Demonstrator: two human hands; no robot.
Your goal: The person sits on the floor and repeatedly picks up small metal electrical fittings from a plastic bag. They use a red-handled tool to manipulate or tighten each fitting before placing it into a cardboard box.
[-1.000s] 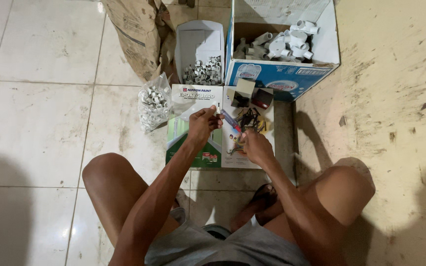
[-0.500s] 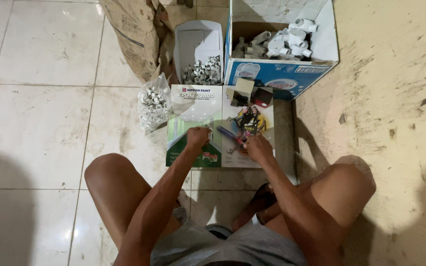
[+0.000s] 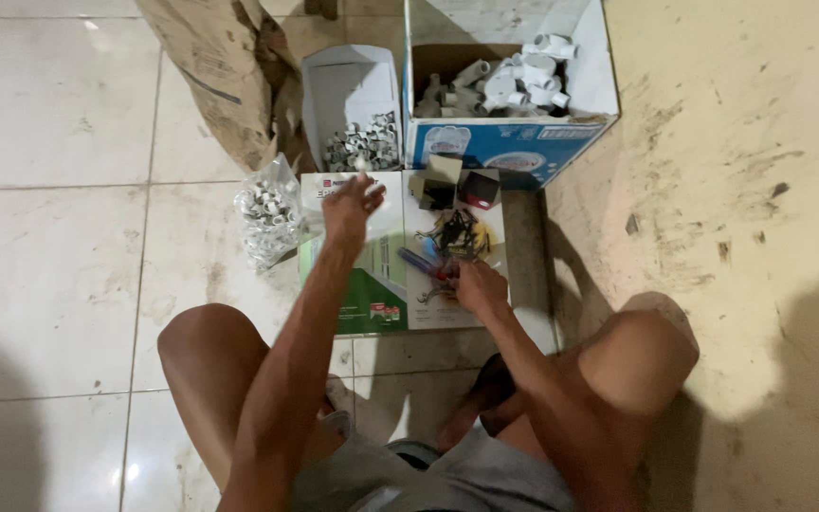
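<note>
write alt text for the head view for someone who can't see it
A person sits on a tiled floor, left hand raised over a flattened carton, right hand resting by small parts on it. Beyond stand a small box of metal rings, a bag of rings and a box of white pipe fittings.

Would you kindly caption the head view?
Seated person's left hand reaches toward small fittings box; right hand rests on flattened cardboard.

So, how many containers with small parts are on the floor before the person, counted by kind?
Open cardboard boxes: 2, the small white box of grey fittings and the big blue-fronted box of white pipe fittings.
Clear plastic bags: 1, the bag of fittings beside the left hand.
Total: 3 containers.
</note>
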